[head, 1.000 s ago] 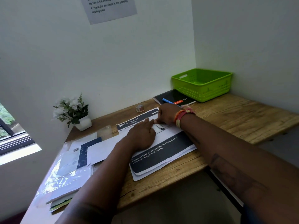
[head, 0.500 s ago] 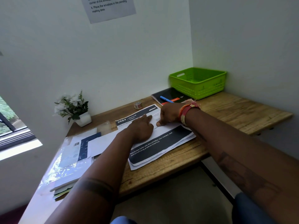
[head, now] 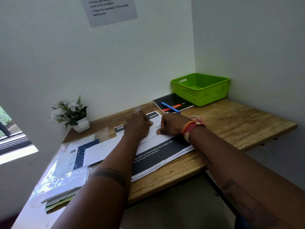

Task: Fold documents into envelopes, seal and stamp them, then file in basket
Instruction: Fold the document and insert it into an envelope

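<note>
While both hands lie on the printed document [head: 158, 151], the left hand [head: 138, 128] rests flat on the sheet with its fingers stretched toward the wall, and the right hand [head: 171, 125] has curled fingers with the thumb pressed on the paper; it seems to pinch a folded edge, though the view is too poor to be sure. The document sits on a small stack of similar sheets at the middle of the table [head: 239, 123], with its long axis running from the near edge toward the far left. A white envelope [head: 102, 151] lies just beside the stack, on the left, so the left hand is the nearer one to take it. The green basket [head: 200, 90] stands well apart in the far right corner, closer to the right arm. A small stamp roll [head: 138, 110] stands just beyond the left fingertips. The fold is probably not finished yet.
</note>
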The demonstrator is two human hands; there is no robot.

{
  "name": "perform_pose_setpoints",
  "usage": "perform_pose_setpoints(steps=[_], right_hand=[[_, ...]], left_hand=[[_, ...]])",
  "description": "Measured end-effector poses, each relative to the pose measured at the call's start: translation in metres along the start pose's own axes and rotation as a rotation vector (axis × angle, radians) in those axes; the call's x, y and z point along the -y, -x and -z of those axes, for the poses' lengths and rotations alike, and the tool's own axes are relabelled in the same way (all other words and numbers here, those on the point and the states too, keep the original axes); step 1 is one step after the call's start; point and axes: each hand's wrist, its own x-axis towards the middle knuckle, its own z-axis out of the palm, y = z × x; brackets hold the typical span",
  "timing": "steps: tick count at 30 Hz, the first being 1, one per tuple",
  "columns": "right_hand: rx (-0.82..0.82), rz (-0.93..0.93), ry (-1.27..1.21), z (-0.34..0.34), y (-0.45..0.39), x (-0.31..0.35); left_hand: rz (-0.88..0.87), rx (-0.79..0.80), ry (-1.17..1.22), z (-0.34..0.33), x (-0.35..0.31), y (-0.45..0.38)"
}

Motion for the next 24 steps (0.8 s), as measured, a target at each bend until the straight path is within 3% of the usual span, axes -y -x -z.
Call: perform_pose_setpoints(steps=[11,18,24], right_hand=[[0.024,-0.01,-0.049,-0.001,-0.004,-0.003],[-0.044,-0.011,-0.131,-0.007,-0.002,-0.008],[-0.195,0.008,-0.535,-0.005,0.007,-0.012]], left_hand=[[-0.005,-0.136,0.055,-0.012,0.004,-0.001],[-0.168,-0.425,0.098,-0.003,-0.002,0.013],[-0.175,-0.547,0.191,0.014,-0.02,0.035]])
